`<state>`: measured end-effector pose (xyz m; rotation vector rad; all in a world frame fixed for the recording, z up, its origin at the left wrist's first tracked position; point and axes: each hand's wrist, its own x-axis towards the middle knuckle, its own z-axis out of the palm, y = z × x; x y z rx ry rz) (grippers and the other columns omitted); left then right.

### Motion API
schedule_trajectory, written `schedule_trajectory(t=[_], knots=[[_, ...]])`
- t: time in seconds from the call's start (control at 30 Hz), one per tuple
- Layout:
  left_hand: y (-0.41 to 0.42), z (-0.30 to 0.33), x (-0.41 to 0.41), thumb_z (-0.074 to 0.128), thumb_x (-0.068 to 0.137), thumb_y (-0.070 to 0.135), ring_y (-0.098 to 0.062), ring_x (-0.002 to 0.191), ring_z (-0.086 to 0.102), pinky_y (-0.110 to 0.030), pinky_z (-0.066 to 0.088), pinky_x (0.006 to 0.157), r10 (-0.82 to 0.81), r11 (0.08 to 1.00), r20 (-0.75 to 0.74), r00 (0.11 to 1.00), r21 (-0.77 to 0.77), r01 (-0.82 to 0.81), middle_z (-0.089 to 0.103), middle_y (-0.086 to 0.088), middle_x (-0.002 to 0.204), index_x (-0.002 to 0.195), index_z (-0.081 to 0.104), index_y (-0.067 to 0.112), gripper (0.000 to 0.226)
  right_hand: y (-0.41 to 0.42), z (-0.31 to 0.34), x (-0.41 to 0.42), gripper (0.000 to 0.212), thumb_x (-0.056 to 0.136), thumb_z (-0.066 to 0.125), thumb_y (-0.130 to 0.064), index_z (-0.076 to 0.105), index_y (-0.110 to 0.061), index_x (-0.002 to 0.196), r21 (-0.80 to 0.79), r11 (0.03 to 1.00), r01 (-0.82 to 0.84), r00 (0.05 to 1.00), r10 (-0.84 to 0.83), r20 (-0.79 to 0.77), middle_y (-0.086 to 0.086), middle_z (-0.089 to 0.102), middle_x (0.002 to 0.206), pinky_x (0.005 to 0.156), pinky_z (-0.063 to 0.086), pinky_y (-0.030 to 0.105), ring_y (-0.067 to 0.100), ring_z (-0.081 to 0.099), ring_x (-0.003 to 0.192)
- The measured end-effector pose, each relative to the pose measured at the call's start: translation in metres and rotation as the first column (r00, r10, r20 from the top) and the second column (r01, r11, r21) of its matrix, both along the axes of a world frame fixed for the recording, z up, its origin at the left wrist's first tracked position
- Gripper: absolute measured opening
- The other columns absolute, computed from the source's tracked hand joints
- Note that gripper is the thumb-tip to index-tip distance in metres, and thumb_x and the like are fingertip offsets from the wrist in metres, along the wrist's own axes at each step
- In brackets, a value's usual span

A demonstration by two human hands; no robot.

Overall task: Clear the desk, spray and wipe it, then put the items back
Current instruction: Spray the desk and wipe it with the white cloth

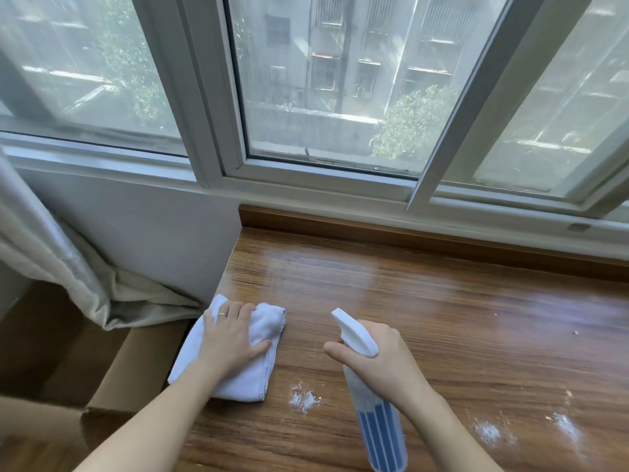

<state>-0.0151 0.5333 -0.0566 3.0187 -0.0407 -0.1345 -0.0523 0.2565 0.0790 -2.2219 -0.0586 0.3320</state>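
home room, curtain (51,253), window (340,97) facing flats

white cloth (238,373), blue-striped spray bottle (381,427), brown desk (459,318)

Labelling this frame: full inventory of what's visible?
desk: 1, brown wood, under the window
cloth: 1, white, desk's left edge
spray bottle: 1, white head, blue-striped body, near front edge
white residue: several patches, front of desk
window: 1, white frame, behind desk
curtain: 1, pale, far left
cardboard box: 1, brown, left of desk
left hand: presses cloth
right hand: fingers grip bottle
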Motion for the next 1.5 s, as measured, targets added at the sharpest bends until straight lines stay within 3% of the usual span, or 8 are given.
schedule_trajectory(t=[0.17, 0.33, 0.5, 0.77, 0.93, 1.07, 1.23, 1.5], knots=[[0.001, 0.006, -0.015, 0.027, 0.063, 0.076, -0.026, 0.122, 0.048, -0.053, 0.028, 0.102, 0.008, 1.0, -0.044, 0.999, 0.023, -0.007, 0.053, 0.002, 0.126, 0.13, 0.053, 0.022, 0.09, 0.004, -0.001, -0.005, 0.051, 0.079, 0.078, -0.05, 0.041, -0.024, 0.056, 0.017, 1.0, -0.019, 1.0, 0.02, -0.023, -0.013, 0.042, 0.053, 0.051, 0.031, 0.018, 0.004, 0.037, 0.051], [0.014, -0.004, -0.027, 0.047, 0.062, 0.07, -0.03, 0.094, 0.063, -0.056, 0.045, 0.084, -0.07, 0.997, 0.139, 0.988, -0.018, 0.073, 0.063, 0.0, 0.1, 0.105, 0.067, 0.017, 0.071, 0.012, -0.004, -0.014, 0.056, 0.078, 0.076, -0.053, 0.046, -0.007, 0.068, -0.014, 0.999, -0.048, 0.995, 0.047, -0.09, -0.006, 0.043, 0.059, 0.056, 0.029, 0.026, 0.008, 0.037, 0.055], [0.016, -0.003, -0.017, 0.046, 0.061, 0.07, -0.03, 0.09, 0.064, -0.057, 0.046, 0.084, -0.065, 0.997, 0.171, 0.983, -0.026, 0.071, 0.062, -0.001, 0.093, 0.099, 0.068, 0.017, 0.068, 0.022, -0.007, -0.017, 0.055, 0.079, 0.076, -0.053, 0.037, -0.018, 0.062, -0.092, 0.996, -0.009, 0.991, -0.003, -0.13, -0.006, 0.037, 0.057, 0.055, 0.027, 0.027, 0.01, 0.032, 0.053], [0.034, -0.003, 0.015, 0.028, 0.067, 0.079, -0.023, 0.126, 0.04, -0.047, 0.024, 0.104, 0.024, 1.0, -0.045, 0.999, -0.012, -0.025, 0.047, 0.007, 0.128, 0.13, 0.047, 0.029, 0.083, 0.031, -0.005, -0.021, 0.056, 0.076, 0.078, -0.053, 0.035, -0.02, 0.062, -0.081, 0.996, 0.022, 0.986, -0.035, -0.163, -0.007, 0.037, 0.057, 0.057, 0.026, 0.027, 0.008, 0.032, 0.052], [0.033, -0.003, 0.02, 0.042, 0.078, 0.078, -0.02, 0.128, 0.036, -0.045, 0.025, 0.104, 0.022, 0.999, -0.053, 0.998, 0.028, -0.02, 0.042, 0.008, 0.132, 0.133, 0.041, 0.031, 0.072, 0.033, -0.01, -0.031, 0.055, 0.077, 0.077, -0.053, 0.035, -0.02, 0.063, -0.103, 0.994, 0.046, 0.985, -0.062, -0.158, -0.007, 0.036, 0.058, 0.056, 0.026, 0.026, 0.008, 0.032, 0.053], [0.031, 0.002, 0.006, 0.026, 0.071, 0.078, -0.022, 0.127, 0.038, -0.046, 0.026, 0.104, 0.009, 0.999, -0.075, 0.997, 0.048, -0.005, 0.044, 0.007, 0.13, 0.133, 0.042, 0.028, 0.082, 0.032, -0.011, -0.035, 0.055, 0.075, 0.078, -0.053, 0.033, -0.023, 0.062, -0.047, 0.995, 0.085, 0.984, -0.092, -0.154, -0.009, 0.036, 0.057, 0.058, 0.027, 0.029, 0.006, 0.032, 0.053], [0.033, -0.006, -0.038, 0.045, 0.064, 0.07, -0.031, 0.094, 0.061, -0.055, 0.043, 0.083, -0.091, 0.995, 0.16, 0.983, -0.033, 0.097, 0.061, -0.002, 0.099, 0.105, 0.067, 0.015, 0.072, 0.03, -0.012, -0.03, 0.054, 0.076, 0.077, -0.056, 0.04, -0.018, 0.064, -0.014, 0.992, 0.125, 0.987, -0.126, -0.105, -0.009, 0.039, 0.058, 0.059, 0.029, 0.03, 0.007, 0.034, 0.054], [0.041, -0.026, -0.085, 0.054, 0.066, 0.067, -0.023, 0.1, 0.052, -0.051, 0.034, 0.086, -0.099, 0.993, 0.246, 0.964, -0.045, 0.113, 0.058, 0.003, 0.103, 0.107, 0.061, 0.02, 0.063, 0.032, -0.012, -0.017, 0.053, 0.076, 0.075, -0.056, 0.043, -0.016, 0.064, -0.015, 0.994, 0.11, 0.991, -0.111, -0.075, -0.009, 0.042, 0.057, 0.057, 0.031, 0.029, 0.005, 0.035, 0.052]])
